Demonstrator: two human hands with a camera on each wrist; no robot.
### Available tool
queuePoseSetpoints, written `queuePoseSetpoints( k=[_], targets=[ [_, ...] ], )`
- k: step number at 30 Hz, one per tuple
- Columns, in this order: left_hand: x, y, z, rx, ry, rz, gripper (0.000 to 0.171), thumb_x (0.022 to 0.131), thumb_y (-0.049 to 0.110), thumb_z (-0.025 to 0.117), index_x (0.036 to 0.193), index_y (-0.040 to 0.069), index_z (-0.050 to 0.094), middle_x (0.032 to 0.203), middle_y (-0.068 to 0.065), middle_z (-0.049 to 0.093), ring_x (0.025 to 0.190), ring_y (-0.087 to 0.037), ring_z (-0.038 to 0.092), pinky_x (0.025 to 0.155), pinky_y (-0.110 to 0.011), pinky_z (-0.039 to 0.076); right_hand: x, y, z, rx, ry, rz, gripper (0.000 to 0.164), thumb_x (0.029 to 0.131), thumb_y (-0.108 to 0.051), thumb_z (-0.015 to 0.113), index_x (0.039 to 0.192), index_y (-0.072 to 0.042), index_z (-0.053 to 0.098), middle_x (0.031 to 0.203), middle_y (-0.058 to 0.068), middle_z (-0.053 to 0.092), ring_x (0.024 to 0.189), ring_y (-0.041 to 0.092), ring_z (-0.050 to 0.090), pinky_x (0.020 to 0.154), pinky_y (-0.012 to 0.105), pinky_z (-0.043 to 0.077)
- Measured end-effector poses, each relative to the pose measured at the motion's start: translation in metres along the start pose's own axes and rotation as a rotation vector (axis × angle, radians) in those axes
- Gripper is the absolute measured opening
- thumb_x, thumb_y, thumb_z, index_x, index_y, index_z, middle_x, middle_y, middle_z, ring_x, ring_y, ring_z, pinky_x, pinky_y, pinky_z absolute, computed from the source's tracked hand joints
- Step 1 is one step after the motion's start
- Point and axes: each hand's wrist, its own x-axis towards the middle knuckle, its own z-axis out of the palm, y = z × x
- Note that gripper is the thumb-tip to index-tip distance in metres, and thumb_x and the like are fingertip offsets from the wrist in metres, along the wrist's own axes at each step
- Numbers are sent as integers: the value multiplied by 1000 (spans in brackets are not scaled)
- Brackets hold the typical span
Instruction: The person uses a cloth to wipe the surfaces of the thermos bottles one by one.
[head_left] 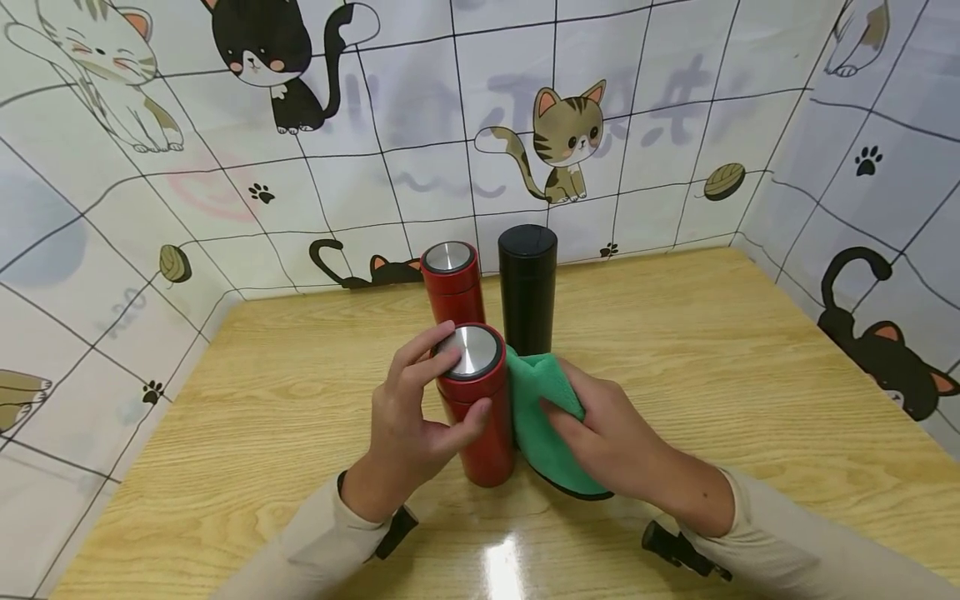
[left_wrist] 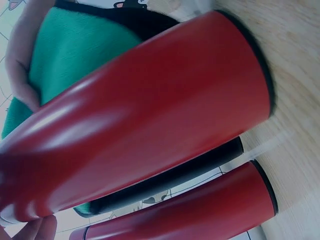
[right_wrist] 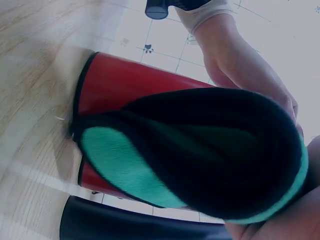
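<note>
A red thermos flask (head_left: 483, 442) with a silver lid stands on the table in front. My left hand (head_left: 412, 408) grips its top, two fingers over the lid and the thumb against the near side. On the flask's right side lies a folded green cloth (head_left: 543, 433) with a dark edge, held in my right hand (head_left: 611, 425). The left wrist view shows the red flask (left_wrist: 145, 100) large, with the cloth (left_wrist: 85, 45) behind it. In the right wrist view the folded cloth (right_wrist: 130, 162) covers much of the flask (right_wrist: 125, 80).
Behind the front flask stand a second red flask (head_left: 453, 287) and a taller-looking black flask (head_left: 527, 292), close together. The wooden table (head_left: 300, 375) is bordered at the back and sides by walls covered with a cat-patterned sheet (head_left: 420, 125).
</note>
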Motion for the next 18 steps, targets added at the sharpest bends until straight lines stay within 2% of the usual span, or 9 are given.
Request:
queuePoseSetpoints(
  k=[5,8,15,18],
  targets=[
    [0,-1,0,-79,-17,10,41,96,24,52,121,-8,53,137,-21,58,118,-32,65,100,-34,53,-1,-2,-1,5,86,-24,39,100,-4,53,139,-9,53,132,6,66,114,17,67,91,34,57],
    [0,-2,-1,-89,-23,21,40,93,20,48,121,-8,53,137,-22,57,117,-32,66,102,-33,52,-1,-3,-1,-1,91,-32,39,100,-4,53,139,-10,53,134,5,65,116,17,66,93,33,57],
    [4,-2,-2,-49,16,69,37,95,24,46,119,-3,58,129,-23,59,103,-32,69,93,-31,58,-2,-3,-2,29,146,-37,41,100,-2,53,139,-13,55,134,3,65,119,13,64,96,24,54],
    [4,-2,-2,-23,42,92,36,95,24,46,117,0,61,125,-23,61,97,-30,69,87,-30,60,-2,-2,-2,34,109,-30,40,100,-2,52,138,-13,55,132,3,66,114,12,65,94,24,55]
  ],
)
